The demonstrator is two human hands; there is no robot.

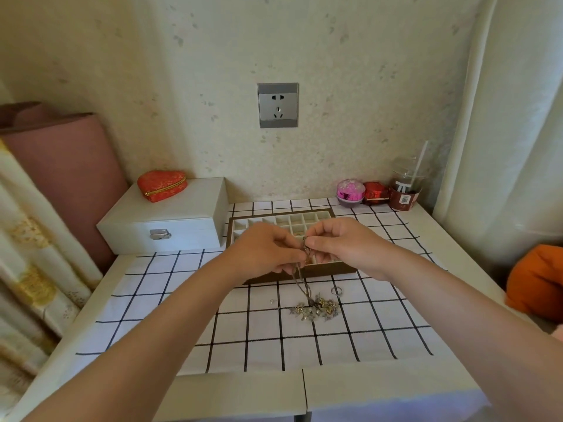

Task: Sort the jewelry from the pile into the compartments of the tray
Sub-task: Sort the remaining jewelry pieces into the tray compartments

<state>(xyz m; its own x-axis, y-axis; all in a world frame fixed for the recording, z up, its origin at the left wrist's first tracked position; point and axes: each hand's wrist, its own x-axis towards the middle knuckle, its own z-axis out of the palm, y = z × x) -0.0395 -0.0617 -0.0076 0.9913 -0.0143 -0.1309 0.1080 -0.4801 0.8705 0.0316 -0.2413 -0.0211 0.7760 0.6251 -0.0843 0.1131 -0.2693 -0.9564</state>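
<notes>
A brown-rimmed tray (307, 215) with several small cream compartments lies at the middle back of the checked cloth. In front of it sits the jewelry pile (315, 309), a tangle of small metal pieces. A thin chain (301, 281) rises from the pile up to both hands. My left hand (265, 254) and my right hand (344, 245) meet above the tray's front part, and both pinch the chain's upper end between fingertips. A silver ring (336, 290) lies right of the chain, and a tiny piece (272, 301) lies to the pile's left.
A white latched box (164, 220) with a red heart-shaped case (161, 185) on top stands left of the tray. At the back right are a pink round box (350, 192), a red box (375, 193) and a plastic cup with a straw (406, 190). An orange object (536, 278) lies off the table's right edge.
</notes>
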